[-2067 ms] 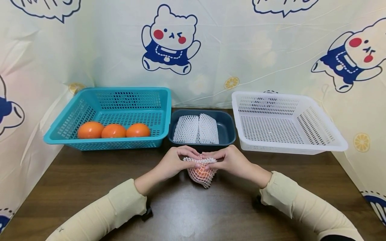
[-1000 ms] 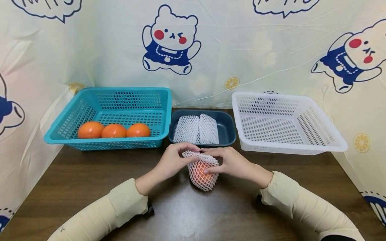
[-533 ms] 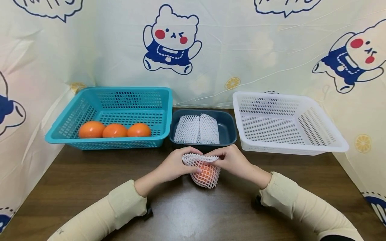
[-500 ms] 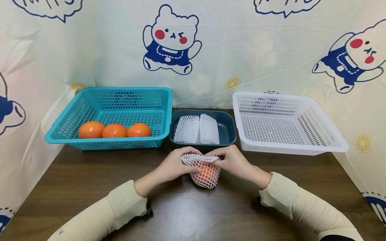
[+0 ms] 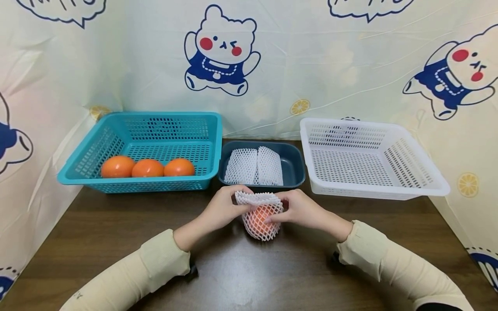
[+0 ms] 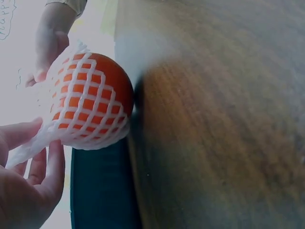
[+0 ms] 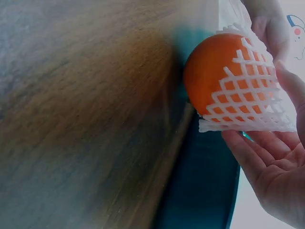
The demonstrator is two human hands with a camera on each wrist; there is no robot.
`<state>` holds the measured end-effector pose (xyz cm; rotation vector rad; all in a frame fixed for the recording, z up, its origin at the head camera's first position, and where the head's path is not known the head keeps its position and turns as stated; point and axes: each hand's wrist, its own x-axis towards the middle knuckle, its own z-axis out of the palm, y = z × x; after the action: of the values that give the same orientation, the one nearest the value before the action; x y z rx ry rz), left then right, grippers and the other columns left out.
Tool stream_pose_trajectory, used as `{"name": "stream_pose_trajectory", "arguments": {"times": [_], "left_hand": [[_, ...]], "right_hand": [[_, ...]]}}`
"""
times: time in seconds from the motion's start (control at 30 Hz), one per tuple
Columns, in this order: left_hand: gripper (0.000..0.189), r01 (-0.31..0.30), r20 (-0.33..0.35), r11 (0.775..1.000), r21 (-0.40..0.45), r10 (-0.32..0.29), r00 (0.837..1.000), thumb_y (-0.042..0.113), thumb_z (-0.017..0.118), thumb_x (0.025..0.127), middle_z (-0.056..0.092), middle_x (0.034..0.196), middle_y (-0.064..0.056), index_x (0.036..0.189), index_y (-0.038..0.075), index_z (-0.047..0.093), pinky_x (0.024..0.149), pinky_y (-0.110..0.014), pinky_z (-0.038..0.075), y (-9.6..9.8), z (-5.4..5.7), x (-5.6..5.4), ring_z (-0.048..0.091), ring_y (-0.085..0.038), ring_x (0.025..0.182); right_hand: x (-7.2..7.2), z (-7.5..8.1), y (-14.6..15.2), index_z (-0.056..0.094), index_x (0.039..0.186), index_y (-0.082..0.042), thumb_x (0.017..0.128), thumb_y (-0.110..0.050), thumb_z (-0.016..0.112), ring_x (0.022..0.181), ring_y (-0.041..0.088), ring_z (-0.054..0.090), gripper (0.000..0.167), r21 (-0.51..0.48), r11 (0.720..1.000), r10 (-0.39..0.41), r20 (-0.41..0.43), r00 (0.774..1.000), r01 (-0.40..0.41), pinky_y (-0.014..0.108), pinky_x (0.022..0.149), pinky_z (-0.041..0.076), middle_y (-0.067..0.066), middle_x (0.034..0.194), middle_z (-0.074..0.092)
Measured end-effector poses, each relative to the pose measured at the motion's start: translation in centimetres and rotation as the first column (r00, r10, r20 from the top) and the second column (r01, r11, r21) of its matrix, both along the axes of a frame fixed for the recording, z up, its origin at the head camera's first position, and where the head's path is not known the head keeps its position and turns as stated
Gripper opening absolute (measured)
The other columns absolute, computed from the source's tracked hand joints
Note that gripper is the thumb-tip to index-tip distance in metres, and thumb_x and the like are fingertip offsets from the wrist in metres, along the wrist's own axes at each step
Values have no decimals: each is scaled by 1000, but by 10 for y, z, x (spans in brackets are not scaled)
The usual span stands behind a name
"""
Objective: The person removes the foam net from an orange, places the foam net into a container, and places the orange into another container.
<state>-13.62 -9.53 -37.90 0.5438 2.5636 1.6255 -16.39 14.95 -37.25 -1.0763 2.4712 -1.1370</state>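
Note:
An orange (image 5: 257, 221) sits at the middle of the table inside a white foam net sleeve (image 5: 260, 198), whose loose top edge stands above the fruit. My left hand (image 5: 222, 208) pinches the sleeve's left side near the top, thumb in front and fingers behind. On the other side my right hand (image 5: 301, 210) grips the sleeve, its thumb pressed on the netting over the fruit. Both wrist views show the underside of the orange (image 7: 206, 71) bare of netting, close to the tabletop. In the left wrist view, the left fingers (image 6: 55, 164) lie against the gathered net.
A teal basket (image 5: 139, 186) at the back left holds three oranges (image 5: 148, 168). Two folded foam nets (image 5: 242, 167) lie in a dark blue tray (image 5: 292, 166) just behind the hands. A white basket (image 5: 373, 190) stands at the back right. A patterned cloth (image 5: 272, 65) hangs behind.
The netting, bunched and narrow at first, now spreads wider round the orange with its top edge raised. Both hands have shifted their grips along the rim; the right thumb has moved down onto the front.

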Motion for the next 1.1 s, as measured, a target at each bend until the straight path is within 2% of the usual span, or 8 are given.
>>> {"name": "stream_pose_trajectory", "arguments": {"times": [0.17, 0.37, 0.5, 0.63, 0.87, 1.1], "left_hand": [[16, -5, -22, 999, 40, 6, 1000, 6, 81, 85, 71, 97, -4, 99, 5, 73, 72, -31, 52, -1, 3, -1, 59, -17, 83], [18, -9, -37, 997, 83, 12, 999, 6, 81, 86, 71, 97, -6, 101, 3, 73, 70, -30, 52, -4, 6, -1, 60, -17, 84], [24, -7, 4, 992, 122, 6, 1000, 7, 81, 87, 69, 103, -9, 108, 1, 71, 69, -28, 53, -6, 7, 0, 61, -18, 83], [40, 19, 57, 990, 137, -27, 998, 8, 83, 86, 67, 114, -12, 122, 2, 66, 77, -31, 54, -8, 6, 1, 62, -20, 92], [63, 117, 85, 993, 34, -120, 989, 16, 87, 82, 67, 121, -9, 136, 5, 58, 94, -39, 50, -8, 2, 2, 60, -21, 103], [70, 211, 146, 977, -41, -203, 968, 21, 88, 81, 66, 125, -7, 140, 3, 56, 97, -38, 48, -7, -3, 3, 60, -17, 106]], "right_hand": [[0, 5, -4, 77, 94, -9, 83, -19, 87, 66, 4, 53, 19, -51, 998, -29, 19, 999, 30, 23, 60, 46, -11, 74, 65], [-1, 7, -6, 78, 94, -6, 86, -11, 84, 66, 5, 57, 11, -111, 992, -60, 55, 997, 66, 22, 61, 49, -7, 77, 69], [0, 8, -7, 78, 93, -6, 85, -10, 84, 66, 6, 56, 10, -135, 987, -78, 60, 995, 85, 22, 60, 47, -7, 76, 68], [-1, 8, -7, 78, 91, -6, 86, -10, 83, 65, 7, 53, 8, -151, 982, -102, 89, 991, 115, 22, 58, 44, -7, 74, 65], [-2, 10, -7, 79, 93, -3, 86, -9, 83, 62, 7, 52, 10, -195, 967, -137, 156, 978, 167, 21, 56, 42, -3, 76, 68], [0, 11, -9, 78, 102, 2, 87, -9, 81, 67, 6, 58, 19, -214, 955, -152, 252, 956, 208, 21, 60, 48, 5, 86, 75]]}}
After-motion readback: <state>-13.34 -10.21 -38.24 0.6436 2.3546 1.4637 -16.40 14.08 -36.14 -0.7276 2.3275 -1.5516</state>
